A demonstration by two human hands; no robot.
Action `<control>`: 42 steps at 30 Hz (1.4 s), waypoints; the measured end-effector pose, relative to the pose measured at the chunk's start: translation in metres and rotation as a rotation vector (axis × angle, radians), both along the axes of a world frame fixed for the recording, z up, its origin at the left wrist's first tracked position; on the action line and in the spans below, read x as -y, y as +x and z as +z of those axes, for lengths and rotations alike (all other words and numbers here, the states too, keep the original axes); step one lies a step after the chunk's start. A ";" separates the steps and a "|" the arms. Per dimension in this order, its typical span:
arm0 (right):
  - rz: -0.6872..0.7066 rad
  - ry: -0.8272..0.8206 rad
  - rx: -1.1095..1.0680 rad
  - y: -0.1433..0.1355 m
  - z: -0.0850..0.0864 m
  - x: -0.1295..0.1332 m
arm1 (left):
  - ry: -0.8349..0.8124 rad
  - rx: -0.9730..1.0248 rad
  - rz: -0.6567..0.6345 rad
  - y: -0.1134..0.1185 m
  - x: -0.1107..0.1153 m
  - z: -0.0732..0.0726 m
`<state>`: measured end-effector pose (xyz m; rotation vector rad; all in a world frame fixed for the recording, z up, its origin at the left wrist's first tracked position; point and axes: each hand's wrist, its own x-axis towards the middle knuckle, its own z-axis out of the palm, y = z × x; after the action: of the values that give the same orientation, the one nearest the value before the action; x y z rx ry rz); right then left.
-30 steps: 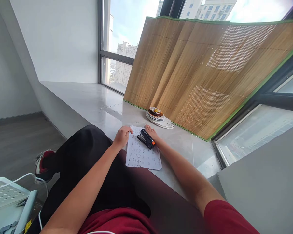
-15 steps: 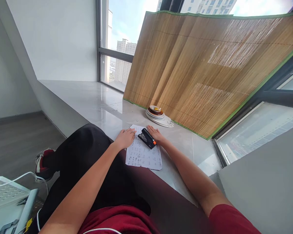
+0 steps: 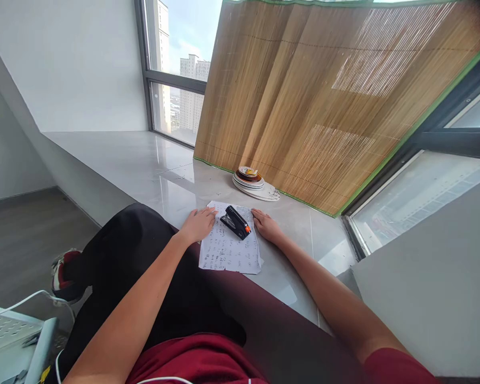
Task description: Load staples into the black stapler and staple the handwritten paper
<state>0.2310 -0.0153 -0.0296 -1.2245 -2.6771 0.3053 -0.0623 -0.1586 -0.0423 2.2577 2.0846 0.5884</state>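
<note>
A black stapler (image 3: 236, 222) with an orange-red spot at its near end rests on a sheet of paper (image 3: 230, 255) covered in handwriting. The paper lies flat on the glossy window ledge. On its left edge rests my left hand (image 3: 199, 224), fingers stretched out toward the stapler but apart from it. My right hand (image 3: 266, 224) lies flat at the paper's upper right edge, fingers extended, with a small gap between it and the stapler. Neither hand holds anything.
Beyond the paper, a stack of plates (image 3: 248, 180) stands on the ledge (image 3: 176, 184) near a bamboo blind (image 3: 288, 106). My knee (image 3: 138, 229) is at the ledge's left edge. A white perforated cart (image 3: 12, 336) with a cable stands at lower left.
My right hand has moved right, away from the stapler, to the paper's edge. My left hand stays at the left edge. The camera view has shifted slightly.
</note>
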 end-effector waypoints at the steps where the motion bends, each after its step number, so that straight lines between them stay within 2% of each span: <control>1: -0.020 0.008 -0.020 0.000 -0.001 -0.001 | -0.006 -0.004 -0.004 0.000 0.001 0.001; 5: -0.090 0.043 -0.065 -0.001 -0.003 -0.009 | -0.030 -0.026 -0.014 -0.002 0.003 0.005; 12: -0.050 0.047 -0.067 -0.007 -0.003 -0.018 | -0.052 -0.063 -0.012 -0.002 0.004 0.010; 16: -0.049 0.089 -0.053 -0.008 -0.004 -0.016 | -0.083 -0.101 0.005 0.000 0.006 0.013; 25: -0.053 0.203 -0.193 -0.005 0.002 -0.005 | -0.075 -0.108 0.004 0.000 0.007 0.015; 31: -0.140 0.150 -0.059 -0.011 0.005 -0.002 | -0.089 -0.110 0.005 0.000 0.006 0.013; 42: -0.165 0.136 0.017 -0.013 0.004 -0.006 | -0.107 -0.106 0.012 0.002 0.008 0.017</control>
<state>0.2179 -0.0091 -0.0257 -1.3992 -2.5423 0.0882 -0.0599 -0.1661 -0.0252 2.2654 2.1218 0.3559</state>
